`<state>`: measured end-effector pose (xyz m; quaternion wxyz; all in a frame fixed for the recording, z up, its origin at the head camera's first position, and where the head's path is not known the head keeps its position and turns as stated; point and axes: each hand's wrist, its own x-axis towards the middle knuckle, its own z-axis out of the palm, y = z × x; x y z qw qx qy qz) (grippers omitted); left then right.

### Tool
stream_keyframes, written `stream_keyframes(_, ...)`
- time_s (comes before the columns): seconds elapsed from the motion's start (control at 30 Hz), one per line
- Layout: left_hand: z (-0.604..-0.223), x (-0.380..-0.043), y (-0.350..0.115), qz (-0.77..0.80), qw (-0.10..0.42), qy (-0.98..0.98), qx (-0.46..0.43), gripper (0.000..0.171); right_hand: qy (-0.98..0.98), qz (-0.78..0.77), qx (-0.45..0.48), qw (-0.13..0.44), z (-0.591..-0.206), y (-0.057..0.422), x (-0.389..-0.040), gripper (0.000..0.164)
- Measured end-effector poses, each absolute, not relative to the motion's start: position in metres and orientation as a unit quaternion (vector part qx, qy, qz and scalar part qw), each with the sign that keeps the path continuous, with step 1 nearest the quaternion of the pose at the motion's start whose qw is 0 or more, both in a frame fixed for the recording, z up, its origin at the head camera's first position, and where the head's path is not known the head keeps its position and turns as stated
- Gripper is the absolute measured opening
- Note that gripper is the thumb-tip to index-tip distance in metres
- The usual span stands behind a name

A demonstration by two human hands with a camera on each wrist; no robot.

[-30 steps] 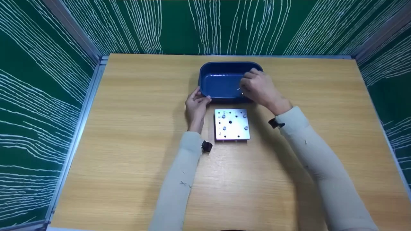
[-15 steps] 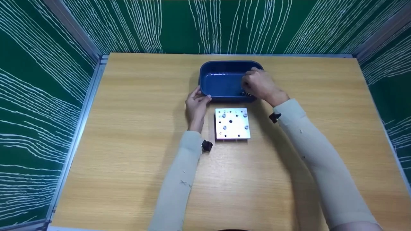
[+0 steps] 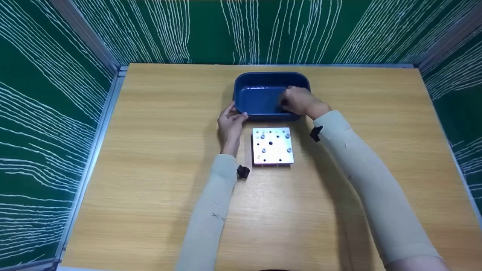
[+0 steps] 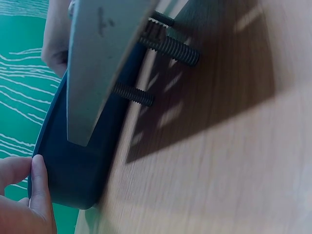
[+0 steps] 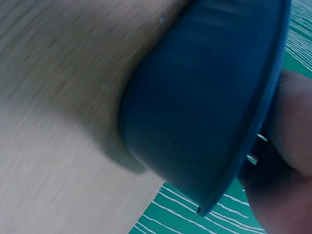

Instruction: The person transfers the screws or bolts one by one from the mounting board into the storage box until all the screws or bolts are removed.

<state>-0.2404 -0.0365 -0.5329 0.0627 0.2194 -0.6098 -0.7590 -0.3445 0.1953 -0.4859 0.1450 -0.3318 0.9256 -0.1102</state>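
Observation:
A blue plastic tray [image 3: 256, 101] stands toward the back of the table. My left hand [image 3: 229, 126] pinches its near left corner, thumb and finger at the rim in the left wrist view. Inside the right part of the tray my right hand [image 3: 301, 101] reaches down with bent fingers. Its fingertips are blurred, and I cannot tell whether they hold anything. Nearer to me lies a square silver metal plate [image 3: 275, 154] with several holes and bolts set in it. In the left wrist view threaded bolt ends [image 4: 178, 51] stick out below the plate.
The wooden table [image 3: 158, 131] is bounded by metal frame rails [image 3: 90, 150]. Green panels [image 3: 207, 34] with white wavy lines rise at the back and both sides. Each wrist carries a small black camera [image 3: 243, 172].
My right hand has shifted a little lower and toward the near side within the tray; small shiny metal pieces under it, visible half a second ago, are now covered. My left hand stays put.

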Motion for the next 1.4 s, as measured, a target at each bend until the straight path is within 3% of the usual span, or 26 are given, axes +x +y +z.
stream_keyframes(0.23, -0.532, -0.239, -0.037, -0.754, 0.059, -0.614, 0.226, 0.061, 0.922, -0.109, -0.311, 0.204, -0.489, 0.194, -0.35, 0.029)
stream_keyframes(0.67, -0.533, -0.239, -0.037, -0.754, 0.068, -0.616, 0.216, 0.058, 0.922, -0.106, -0.297, 0.226, -0.49, 0.194, -0.354, 0.03)
stream_keyframes(1.23, -0.531, -0.239, -0.038, -0.751, 0.05, -0.619, 0.225, 0.062, 0.919, -0.152, -0.313, 0.187, -0.488, 0.199, -0.346, 0.024)
stream_keyframes(1.4, -0.531, -0.239, -0.038, -0.745, 0.049, -0.624, 0.228, 0.061, 0.931, -0.181, -0.289, 0.131, -0.484, 0.197, -0.329, 0.022)
